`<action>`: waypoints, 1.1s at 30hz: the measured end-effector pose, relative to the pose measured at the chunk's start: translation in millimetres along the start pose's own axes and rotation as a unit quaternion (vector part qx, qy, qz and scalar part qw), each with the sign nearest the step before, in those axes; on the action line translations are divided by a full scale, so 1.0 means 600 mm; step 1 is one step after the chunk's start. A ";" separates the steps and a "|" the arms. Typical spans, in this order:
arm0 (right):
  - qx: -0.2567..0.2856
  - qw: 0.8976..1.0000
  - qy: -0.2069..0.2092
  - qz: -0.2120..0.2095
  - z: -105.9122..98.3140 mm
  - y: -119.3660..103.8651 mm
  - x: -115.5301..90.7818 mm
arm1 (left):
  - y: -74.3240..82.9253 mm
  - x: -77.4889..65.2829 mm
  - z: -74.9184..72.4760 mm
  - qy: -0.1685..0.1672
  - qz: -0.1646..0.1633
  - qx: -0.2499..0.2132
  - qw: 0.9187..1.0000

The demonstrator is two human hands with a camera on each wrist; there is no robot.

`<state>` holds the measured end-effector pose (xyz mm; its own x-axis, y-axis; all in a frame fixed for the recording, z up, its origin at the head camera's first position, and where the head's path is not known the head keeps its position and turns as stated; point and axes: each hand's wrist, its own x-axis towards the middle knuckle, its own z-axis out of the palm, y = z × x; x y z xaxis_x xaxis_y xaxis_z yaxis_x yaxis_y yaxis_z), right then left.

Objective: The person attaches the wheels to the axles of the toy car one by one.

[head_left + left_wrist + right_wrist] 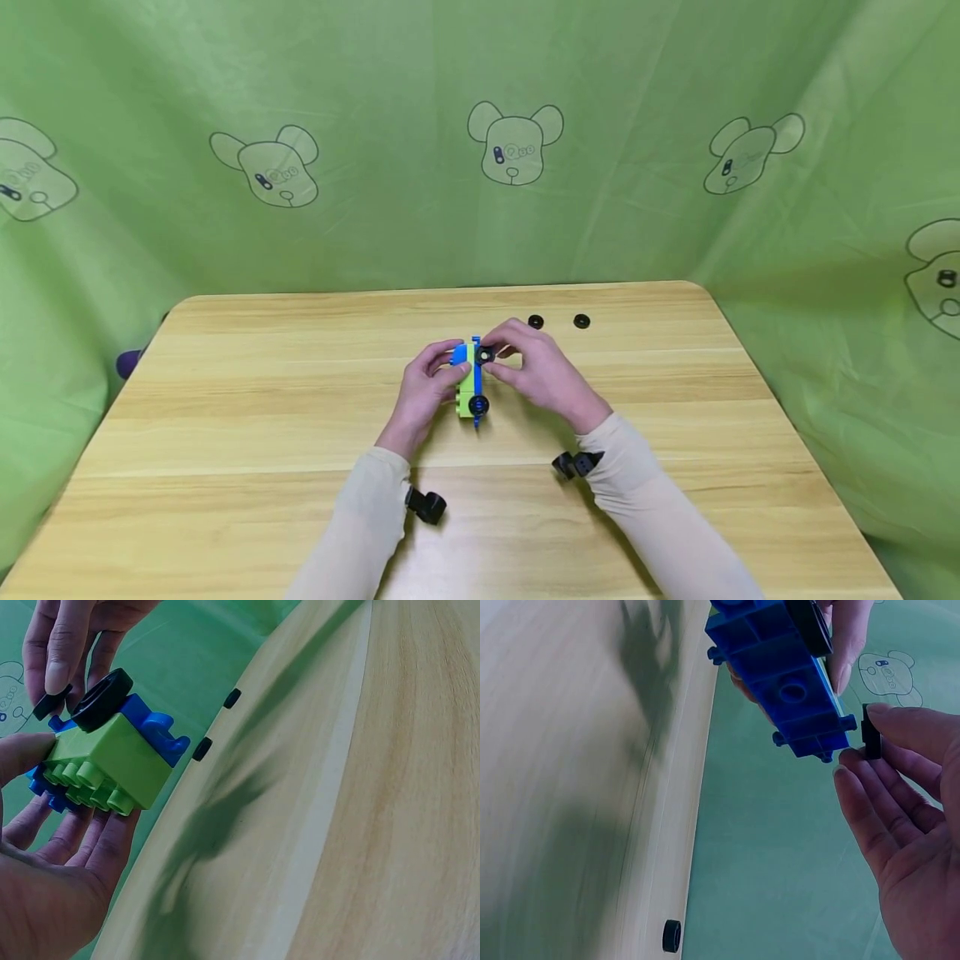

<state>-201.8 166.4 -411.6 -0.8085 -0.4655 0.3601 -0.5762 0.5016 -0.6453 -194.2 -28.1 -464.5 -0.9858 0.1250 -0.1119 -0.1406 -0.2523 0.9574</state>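
Observation:
My left hand [422,393] grips a toy brick car [466,385] around its sides, lifted above the table. Lime-green and blue bricks sit on its blue base [780,671], whose underside faces the right wrist camera. One black wheel [103,700] is fitted near one end of the car. A second black wheel [871,735] is pinched between the thumb and fingers of my right hand [551,371]. That wheel is beside a peg at the base's other end; the right wrist view shows a narrow gap between them.
Two loose black wheels, a left one [536,322] and a right one [582,321], lie near the far edge of the wooden table [262,417]. A green curtain [397,217] with bear-head drawings hangs behind and around it. Something purple [128,363] shows beyond the left edge.

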 end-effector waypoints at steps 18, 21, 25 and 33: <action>-0.017 1.000 -0.004 -0.007 0.011 -0.001 0.004 | -0.005 0.002 0.000 -0.003 0.007 -0.001 1.000; -0.021 1.000 -0.005 -0.002 0.011 -0.003 0.005 | -0.004 0.001 0.000 -0.002 0.007 0.000 1.000; -0.018 1.000 -0.010 0.010 0.013 -0.005 0.005 | -0.003 0.000 -0.001 -0.006 0.009 0.005 1.000; 0.016 0.999 -0.013 0.028 0.018 -0.005 0.005 | -0.004 0.000 -0.004 -0.014 0.010 0.003 1.000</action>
<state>-201.3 155.8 -415.7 -0.8356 -0.4560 0.3064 -0.5260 0.5031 -0.6857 -193.9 -29.8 -467.1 -0.9855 0.1465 -0.0854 -0.1202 -0.2483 0.9612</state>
